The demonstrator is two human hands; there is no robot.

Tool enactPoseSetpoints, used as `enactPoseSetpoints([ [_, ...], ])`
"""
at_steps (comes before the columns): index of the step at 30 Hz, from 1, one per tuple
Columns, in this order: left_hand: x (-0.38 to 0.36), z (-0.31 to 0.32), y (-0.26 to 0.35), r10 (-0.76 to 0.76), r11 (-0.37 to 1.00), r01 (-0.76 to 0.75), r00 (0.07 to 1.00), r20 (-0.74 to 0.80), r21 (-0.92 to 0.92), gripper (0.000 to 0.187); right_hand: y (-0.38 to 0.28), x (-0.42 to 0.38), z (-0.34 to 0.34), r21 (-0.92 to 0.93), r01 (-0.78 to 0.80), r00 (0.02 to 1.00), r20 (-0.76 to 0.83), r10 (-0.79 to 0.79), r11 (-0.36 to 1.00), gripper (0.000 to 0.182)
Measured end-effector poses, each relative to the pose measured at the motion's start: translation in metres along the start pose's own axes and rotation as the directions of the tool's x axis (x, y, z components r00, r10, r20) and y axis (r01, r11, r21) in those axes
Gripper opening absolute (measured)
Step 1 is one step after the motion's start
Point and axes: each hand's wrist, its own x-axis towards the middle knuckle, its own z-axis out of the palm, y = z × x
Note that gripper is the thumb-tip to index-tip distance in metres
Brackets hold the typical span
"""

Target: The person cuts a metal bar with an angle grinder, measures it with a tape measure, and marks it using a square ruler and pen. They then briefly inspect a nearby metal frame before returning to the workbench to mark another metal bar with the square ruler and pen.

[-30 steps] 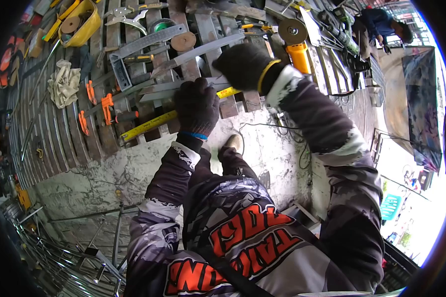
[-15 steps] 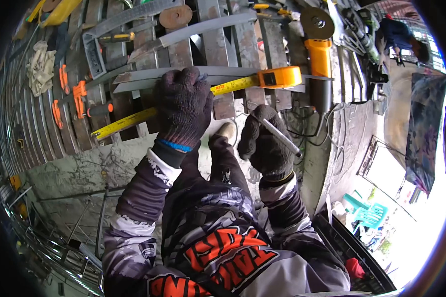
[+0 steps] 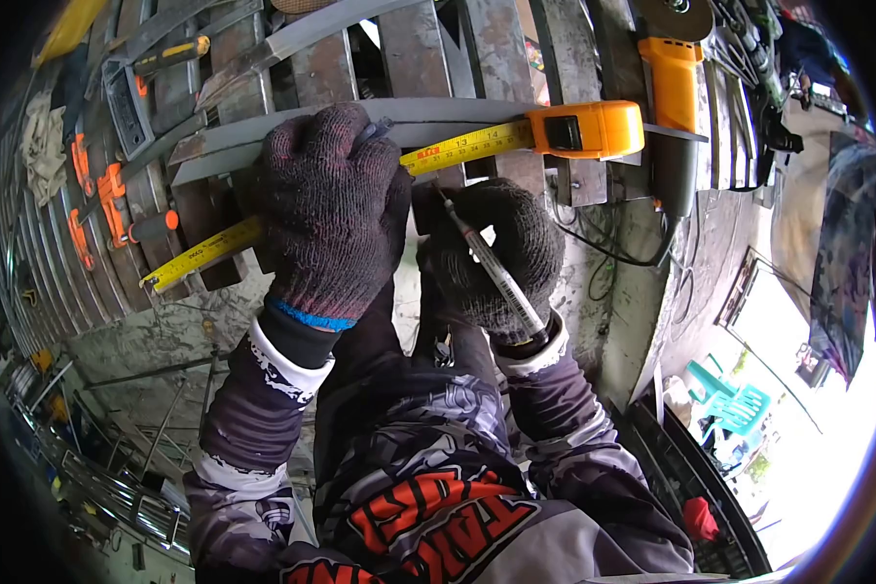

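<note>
My left hand (image 3: 329, 209), in a dark knit glove, is closed around the yellow blade of a tape measure (image 3: 594, 129) and lies over grey flat metal strips (image 3: 448, 110). The blade runs out to both sides of this fist, with its orange case to the right on the strips. A small dark tip pokes out near the left fingers. My right hand (image 3: 501, 258), gloved too, grips a slim silver marking pen (image 3: 501, 277) with a barcode on its barrel. Its thin tip points up and left, just below the blade and close beside the left hand.
An orange angle grinder (image 3: 672, 83) rests on the slatted metal bench (image 3: 419, 63) at right. Orange-handled clamps (image 3: 112, 195), a grey metal square (image 3: 127, 107) and a crumpled cloth (image 3: 47, 151) lie at left. A cable (image 3: 618, 255) hangs off the bench edge.
My right hand has moved up and left toward the left hand, and the pen now shows its thin tip pointing at the blade. The view has come closer to the bench.
</note>
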Motion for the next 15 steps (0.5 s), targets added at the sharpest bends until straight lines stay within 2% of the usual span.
enactPoseSetpoints([
  [2,0.003,-0.004,0.001,-0.04,0.997,0.047,0.994,0.098,-0.069,0.028,-0.004,-0.002,-0.006,-0.019,-0.062,0.997,0.04,0.062,0.998,0.024],
  [3,-0.002,0.001,0.006,-0.061,0.998,0.06,0.998,0.022,0.02,0.03,-0.007,-0.004,-0.002,-0.01,-0.116,0.99,0.083,0.116,0.993,0.022],
  [4,-0.004,0.005,0.005,-0.146,0.988,0.152,0.979,0.143,-0.028,0.027,-0.01,-0.005,0.005,0.071,-0.114,0.99,0.094,0.107,0.991,0.022],
  [5,-0.005,0.004,0.007,-0.14,0.989,0.142,0.987,0.081,-0.027,0.023,-0.008,-0.008,0.009,0.12,-0.153,0.988,0.021,0.151,0.981,0.019],
  [7,-0.006,0.006,0.008,-0.217,0.971,0.222,0.974,0.067,-0.085,0.019,0.001,-0.015,0.01,0.198,-0.238,0.96,-0.101,0.261,0.951,0.016],
  [9,-0.003,0.006,0.009,-0.287,0.943,0.298,0.954,0.09,-0.147,0.015,0.009,-0.014,0.002,-0.11,-0.11,0.993,-0.044,0.105,0.988,0.017],
  [12,-0.003,0.005,0.009,-0.323,0.918,0.339,0.94,0.104,-0.206,0.012,0.009,-0.015,0.002,-0.104,-0.07,0.997,-0.03,0.068,0.992,0.019],
  [13,-0.003,0.004,0.011,-0.346,0.906,0.346,0.937,0.041,-0.244,0.014,0.011,-0.017,0.003,-0.11,-0.065,0.998,-0.027,0.062,0.992,0.019],
  [14,-0.001,0.005,0.013,-0.367,0.892,0.346,0.93,-0.02,-0.29,0.017,0.015,-0.02,0.003,-0.037,-0.074,0.997,-0.006,0.074,0.997,0.025],
  [15,0.0,0.004,0.013,-0.412,0.847,0.422,0.906,0.102,-0.324,0.013,0.021,-0.025,-0.001,0.02,-0.087,0.996,0.012,0.087,0.996,0.031],
])
